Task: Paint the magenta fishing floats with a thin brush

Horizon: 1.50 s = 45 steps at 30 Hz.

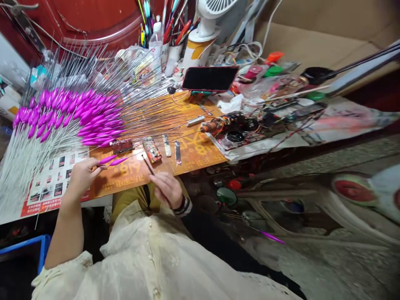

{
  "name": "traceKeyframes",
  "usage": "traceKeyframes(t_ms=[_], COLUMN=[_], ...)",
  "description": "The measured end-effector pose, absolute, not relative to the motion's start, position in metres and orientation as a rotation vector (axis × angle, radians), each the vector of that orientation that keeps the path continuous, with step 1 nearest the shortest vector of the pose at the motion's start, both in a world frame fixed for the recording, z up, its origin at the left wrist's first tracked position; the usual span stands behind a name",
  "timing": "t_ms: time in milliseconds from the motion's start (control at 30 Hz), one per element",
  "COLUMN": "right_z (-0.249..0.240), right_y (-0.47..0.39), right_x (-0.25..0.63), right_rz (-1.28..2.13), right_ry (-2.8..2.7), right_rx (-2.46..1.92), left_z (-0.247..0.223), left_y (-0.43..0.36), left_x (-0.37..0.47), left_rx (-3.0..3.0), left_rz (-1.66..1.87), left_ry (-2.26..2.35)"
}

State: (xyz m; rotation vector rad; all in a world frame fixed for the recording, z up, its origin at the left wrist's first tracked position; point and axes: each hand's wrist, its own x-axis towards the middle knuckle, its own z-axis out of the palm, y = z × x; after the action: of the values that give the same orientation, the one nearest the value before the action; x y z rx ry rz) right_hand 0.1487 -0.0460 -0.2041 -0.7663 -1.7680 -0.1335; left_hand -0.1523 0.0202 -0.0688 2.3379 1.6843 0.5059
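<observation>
My left hand (83,174) is closed in a pinch on two slim purple fishing floats (118,161), just above the front edge of the table. Their thin stems point away to the right. In my right hand (167,188) is a thin dark paintbrush (148,165), its tip up and to the left, apart from the floats. Behind my left hand lies a large heap of purple fishing floats (101,112), with pale stems toward me and dark stems toward the back. A small paint-smeared box (152,150) and a dark red block (121,146) sit between the hands.
A phone (210,78) stands propped at the back, before a white fan (208,21) and cups of brushes. Paint-stained tools (226,123) and bags crowd the right side. One purple float (271,237) hangs low at right. A blue frame (43,250) is at lower left.
</observation>
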Motion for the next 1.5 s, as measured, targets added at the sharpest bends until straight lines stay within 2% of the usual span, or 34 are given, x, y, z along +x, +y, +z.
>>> traceKeyframes(t_ms=[200, 1267, 1500], right_z=[-0.209, -0.210, -0.209], right_y=[-0.048, -0.052, -0.052], right_x=[0.113, 0.108, 0.113], right_rz=[-0.073, -0.124, -0.070], right_ry=[-1.810, -1.836, -1.815], right_rx=[-0.778, -0.931, -0.850], left_z=[-0.070, -0.072, -0.074], left_y=[0.017, 0.017, 0.016], left_x=[-0.153, -0.151, -0.147], left_rx=[2.334, 2.340, 2.396], left_rz=[0.507, 0.547, 0.577], left_ry=[1.661, 1.620, 1.560])
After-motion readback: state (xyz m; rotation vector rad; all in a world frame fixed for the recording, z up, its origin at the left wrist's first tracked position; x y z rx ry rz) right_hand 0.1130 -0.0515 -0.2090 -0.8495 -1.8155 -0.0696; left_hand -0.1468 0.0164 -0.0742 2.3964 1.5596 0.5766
